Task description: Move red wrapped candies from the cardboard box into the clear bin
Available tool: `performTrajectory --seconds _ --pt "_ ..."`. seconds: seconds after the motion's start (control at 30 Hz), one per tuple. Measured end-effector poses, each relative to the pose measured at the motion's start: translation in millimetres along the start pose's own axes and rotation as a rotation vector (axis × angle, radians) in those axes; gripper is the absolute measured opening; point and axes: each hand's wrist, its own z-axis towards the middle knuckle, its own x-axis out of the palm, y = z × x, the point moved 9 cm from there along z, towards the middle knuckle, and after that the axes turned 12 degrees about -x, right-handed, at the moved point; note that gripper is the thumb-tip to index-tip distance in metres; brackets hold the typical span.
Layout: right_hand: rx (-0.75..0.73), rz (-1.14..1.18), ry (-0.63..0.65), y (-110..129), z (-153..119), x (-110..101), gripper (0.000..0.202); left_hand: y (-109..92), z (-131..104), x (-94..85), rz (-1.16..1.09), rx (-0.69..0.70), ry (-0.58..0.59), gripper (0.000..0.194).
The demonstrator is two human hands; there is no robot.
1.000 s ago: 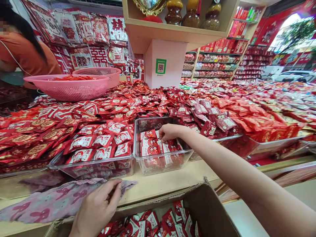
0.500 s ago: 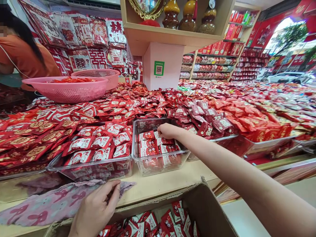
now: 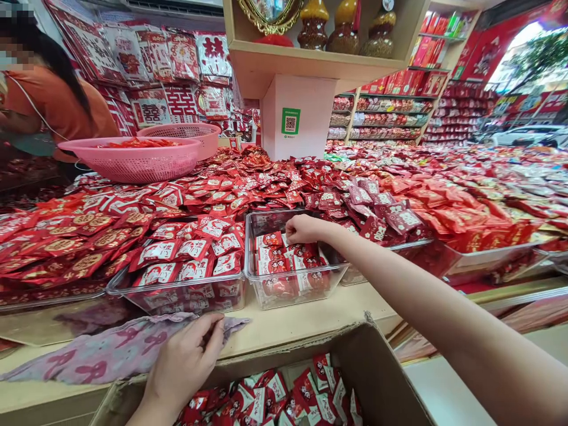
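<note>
My right hand (image 3: 305, 229) reaches into a clear plastic bin (image 3: 296, 273), its fingers curled down against small red-and-white packets (image 3: 271, 265) stacked in rows there. Whatever those fingertips hold is hidden beneath the hand. My left hand (image 3: 189, 358), thumb and fingers curled toward each other, hovers over the near edge of the counter, by a cardboard box (image 3: 373, 361). The palm side is turned away, so its contents cannot be seen. Loose packets (image 3: 260, 397) of the same look lie in the box. Behind the left hand, a pink patterned cloth (image 3: 106, 349) spreads over the counter.
Another clear bin (image 3: 177, 290) of red packets adjoins on the left. Packet heaps (image 3: 412, 219) cover the counter behind and to the right. Pink baskets (image 3: 137, 163) stand at the back left, beside a person in orange (image 3: 62, 106). A shelf (image 3: 310, 56) overhangs a pillar.
The view has shifted slightly, moving the scene a little right in the picture. My right hand stays in the clear bin, my left hand by the cardboard box.
</note>
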Motion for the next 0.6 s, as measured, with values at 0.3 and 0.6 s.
performTrajectory --seconds 0.3,0.6 --pt "-0.278 0.163 -0.08 100.8 -44.8 -26.7 0.021 4.9 0.0 7.1 0.016 -0.1 0.081 0.023" --pt "-0.158 0.09 0.273 70.9 -19.8 26.7 0.033 3.6 -0.5 5.4 0.035 -0.114 0.094 0.023"
